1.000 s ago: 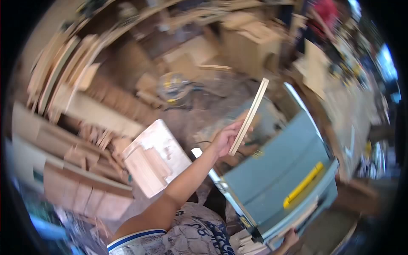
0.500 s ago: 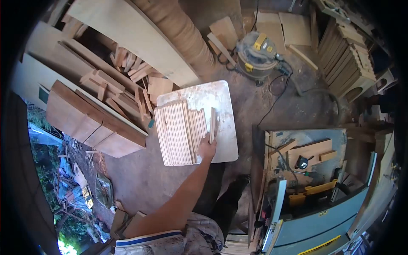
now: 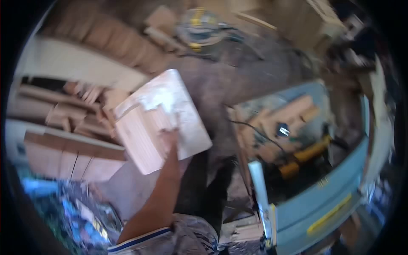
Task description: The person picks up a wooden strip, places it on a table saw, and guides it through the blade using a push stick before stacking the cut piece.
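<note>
My left hand (image 3: pixel 170 137) reaches over a pale, stained board (image 3: pixel 189 123) and rests at the right side of a row of wooden strips (image 3: pixel 142 138). Motion blurs its fingers, so whether a strip is between them cannot be made out. The strips lie side by side on the board, longer ones to the left and shorter ones to the right, closest to my hand. My right hand is out of view.
On the right stands a blue-grey machine (image 3: pixel 293 221) with yellow parts; wood pieces and a dark tape measure (image 3: pixel 282 129) lie on its top. A shop vacuum (image 3: pixel 199 29) stands at the back. Offcuts (image 3: pixel 72 114) and panels (image 3: pixel 63 159) lean at left.
The whole view has turned and blurred, shifting the board and strips leftward and tilting them. Half a second ago my left hand held a short strip upright beside the row; now its grip is smeared.
</note>
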A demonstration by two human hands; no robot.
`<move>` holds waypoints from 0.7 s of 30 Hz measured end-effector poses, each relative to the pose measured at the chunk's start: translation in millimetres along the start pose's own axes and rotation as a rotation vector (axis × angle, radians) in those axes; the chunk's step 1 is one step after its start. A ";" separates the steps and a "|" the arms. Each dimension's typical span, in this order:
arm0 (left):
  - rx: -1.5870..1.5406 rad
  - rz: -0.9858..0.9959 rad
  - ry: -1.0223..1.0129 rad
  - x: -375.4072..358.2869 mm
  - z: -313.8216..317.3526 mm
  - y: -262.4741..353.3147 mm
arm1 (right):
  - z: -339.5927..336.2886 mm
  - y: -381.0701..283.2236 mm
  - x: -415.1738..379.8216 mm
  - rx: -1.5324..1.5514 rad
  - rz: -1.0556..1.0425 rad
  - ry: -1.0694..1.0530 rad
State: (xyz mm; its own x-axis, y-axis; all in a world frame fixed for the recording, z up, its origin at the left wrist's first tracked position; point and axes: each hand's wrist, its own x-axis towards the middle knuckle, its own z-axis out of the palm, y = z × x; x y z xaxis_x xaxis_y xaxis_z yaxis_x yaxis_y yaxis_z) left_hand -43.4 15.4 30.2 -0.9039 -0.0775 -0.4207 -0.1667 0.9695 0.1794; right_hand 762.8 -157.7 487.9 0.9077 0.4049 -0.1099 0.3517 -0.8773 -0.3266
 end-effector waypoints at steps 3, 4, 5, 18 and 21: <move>0.062 0.255 -0.035 61.1 25.1 -28.2 | 12.6 109.4 72.3 0.693 0.158 -0.357; -0.178 0.360 -0.078 76.1 32.5 -39.4 | 27.2 69.1 52.9 0.615 0.245 -0.157; -0.417 0.460 -0.147 94.1 42.8 -53.7 | 17.2 65.0 54.4 0.345 0.326 -0.086; -0.724 1.383 -0.403 -247.5 -182.1 200.6 | 11.0 63.7 -88.4 0.594 0.177 0.047; -0.560 1.366 -1.164 -419.7 -253.7 209.8 | 8.6 57.1 -99.9 0.660 0.230 0.068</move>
State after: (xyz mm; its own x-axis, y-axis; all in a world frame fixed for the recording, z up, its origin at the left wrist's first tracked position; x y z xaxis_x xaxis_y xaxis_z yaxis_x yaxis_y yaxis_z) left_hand 201.0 192.4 470.0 0.1362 0.9903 -0.0263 0.0323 0.0221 0.9992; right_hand 690.3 -246.0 472.2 0.9624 0.1918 -0.1924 -0.0436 -0.5901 -0.8061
